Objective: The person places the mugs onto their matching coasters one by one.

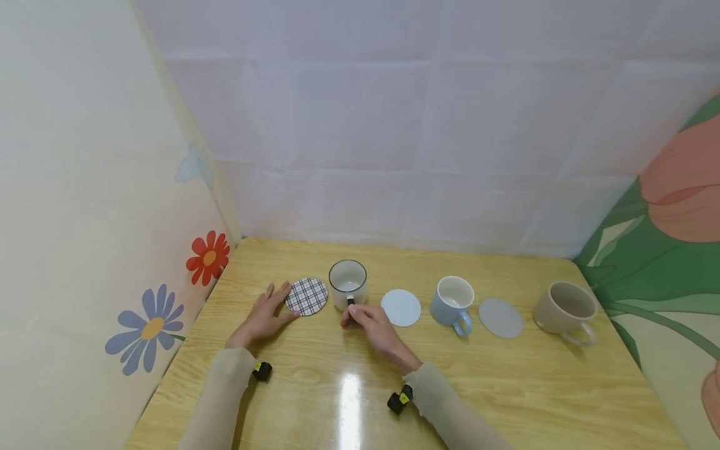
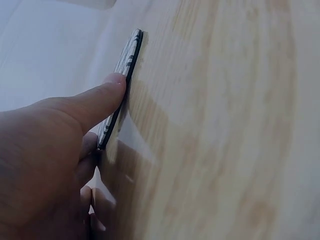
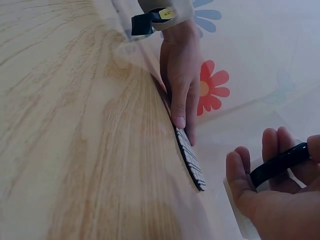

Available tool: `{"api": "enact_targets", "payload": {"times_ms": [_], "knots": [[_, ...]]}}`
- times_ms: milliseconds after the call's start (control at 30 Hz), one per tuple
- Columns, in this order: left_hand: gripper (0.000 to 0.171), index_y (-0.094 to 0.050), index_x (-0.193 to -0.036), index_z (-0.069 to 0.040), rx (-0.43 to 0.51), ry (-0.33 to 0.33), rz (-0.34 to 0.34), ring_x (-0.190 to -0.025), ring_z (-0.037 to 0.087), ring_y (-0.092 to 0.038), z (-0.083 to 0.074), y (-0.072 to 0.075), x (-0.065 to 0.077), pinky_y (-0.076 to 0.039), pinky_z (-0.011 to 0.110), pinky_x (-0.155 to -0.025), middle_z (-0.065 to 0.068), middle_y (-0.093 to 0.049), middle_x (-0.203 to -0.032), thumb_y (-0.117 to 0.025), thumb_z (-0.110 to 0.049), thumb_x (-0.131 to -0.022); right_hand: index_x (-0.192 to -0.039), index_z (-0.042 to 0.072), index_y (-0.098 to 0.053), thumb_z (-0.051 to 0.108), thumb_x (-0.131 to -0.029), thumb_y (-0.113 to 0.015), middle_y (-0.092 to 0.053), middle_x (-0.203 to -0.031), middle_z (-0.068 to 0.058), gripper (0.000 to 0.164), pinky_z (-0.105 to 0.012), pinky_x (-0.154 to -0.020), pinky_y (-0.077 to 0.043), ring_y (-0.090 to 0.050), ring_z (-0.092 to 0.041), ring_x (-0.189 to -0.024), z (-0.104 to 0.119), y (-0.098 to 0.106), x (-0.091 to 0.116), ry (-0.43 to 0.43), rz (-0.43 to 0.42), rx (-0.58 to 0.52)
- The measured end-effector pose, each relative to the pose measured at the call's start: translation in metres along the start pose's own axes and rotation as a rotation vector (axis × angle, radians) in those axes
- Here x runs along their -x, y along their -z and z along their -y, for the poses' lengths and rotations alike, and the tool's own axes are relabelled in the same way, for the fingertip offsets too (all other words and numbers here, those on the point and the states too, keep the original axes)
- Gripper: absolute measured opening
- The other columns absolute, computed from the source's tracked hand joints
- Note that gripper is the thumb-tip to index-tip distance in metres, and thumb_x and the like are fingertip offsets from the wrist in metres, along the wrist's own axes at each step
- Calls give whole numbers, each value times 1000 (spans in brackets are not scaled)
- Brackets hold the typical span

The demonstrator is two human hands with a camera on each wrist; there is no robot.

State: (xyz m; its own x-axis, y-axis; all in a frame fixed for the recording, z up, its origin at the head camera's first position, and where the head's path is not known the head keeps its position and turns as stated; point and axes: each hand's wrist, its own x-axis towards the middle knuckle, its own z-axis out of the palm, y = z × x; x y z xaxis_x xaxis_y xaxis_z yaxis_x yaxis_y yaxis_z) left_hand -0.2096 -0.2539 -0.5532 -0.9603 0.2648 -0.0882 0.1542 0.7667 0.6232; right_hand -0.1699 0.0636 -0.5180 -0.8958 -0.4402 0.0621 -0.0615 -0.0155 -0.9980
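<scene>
A white mug [image 1: 347, 284] with a black rim stands right of a black-and-white checked round coaster [image 1: 306, 296]. My right hand [image 1: 368, 322] grips the mug's black handle [image 3: 280, 164] between thumb and fingers, as the right wrist view shows closely. My left hand [image 1: 267, 317] lies at the coaster's left side, its fingers fairly straight. In the left wrist view the thumb [image 2: 102, 102] touches the coaster's edge. The coaster lies flat on the table. Most of the mug is hidden in the right wrist view.
On the wooden table [image 1: 315, 375], to the right, are a pale blue coaster [image 1: 401, 307], a blue mug [image 1: 447, 306], a grey coaster [image 1: 500, 318] and a beige mug [image 1: 554, 312]. A white sheet [image 1: 394, 156] hangs behind; flowered panels stand at both sides.
</scene>
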Motion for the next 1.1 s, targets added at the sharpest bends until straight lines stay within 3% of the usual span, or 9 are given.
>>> {"api": "enact_targets", "payload": {"times_ms": [300, 533, 733, 800, 900, 1100], "knots": [[82, -26, -169, -6, -11, 4, 9, -164, 51, 0, 0, 0, 0, 0, 66, -133, 17, -18, -178, -67, -39, -106, -115, -26, -60, 13, -116, -40, -63, -117, -44, 44, -63, -106, -56, -71, -27, -104, 8, -4, -3, 19, 31, -34], [82, -25, -169, -6, -12, -4, 6, -163, 52, 0, 3, -2, -1, 0, 68, -132, 18, -17, -178, -67, -37, -106, -113, -25, -61, 11, -115, -40, -60, -117, -46, 42, -43, -102, -61, -70, -28, -104, 11, -7, -5, 22, 36, -48], [82, -24, -170, -6, -9, -5, 5, -163, 52, 1, 3, -3, 0, 1, 69, -131, 19, -17, -178, -66, -38, -106, -111, -24, -63, 12, -115, -43, -68, -108, -33, 42, -46, -102, -61, -71, -22, -101, 12, -10, -8, 33, 36, -46], [83, -23, -170, -8, -12, 8, 14, -164, 50, 2, 3, -2, 0, 2, 67, -132, 17, -16, -179, -65, -40, -107, -110, -24, -63, 13, -115, -43, -68, -108, -34, 42, -45, -102, -62, -71, -22, -101, 14, -11, -9, 36, 39, -47], [83, -23, -171, -9, -11, 10, 14, -164, 49, 3, 2, -2, 0, 3, 66, -132, 16, -16, -179, -64, -41, -107, -108, -23, -64, 14, -115, -42, -61, -115, -47, 43, -47, -102, -61, -72, -23, -102, 16, -12, -11, 42, 48, -49], [82, -23, -171, -9, -10, 19, 20, -165, 49, 2, -1, -2, 1, 3, 66, -132, 17, -16, -179, -64, -41, -107, -110, -22, -64, 14, -114, -43, -61, -117, -47, 42, -59, -107, -56, -71, -18, -100, 16, -14, -14, 24, 55, -61]]}}
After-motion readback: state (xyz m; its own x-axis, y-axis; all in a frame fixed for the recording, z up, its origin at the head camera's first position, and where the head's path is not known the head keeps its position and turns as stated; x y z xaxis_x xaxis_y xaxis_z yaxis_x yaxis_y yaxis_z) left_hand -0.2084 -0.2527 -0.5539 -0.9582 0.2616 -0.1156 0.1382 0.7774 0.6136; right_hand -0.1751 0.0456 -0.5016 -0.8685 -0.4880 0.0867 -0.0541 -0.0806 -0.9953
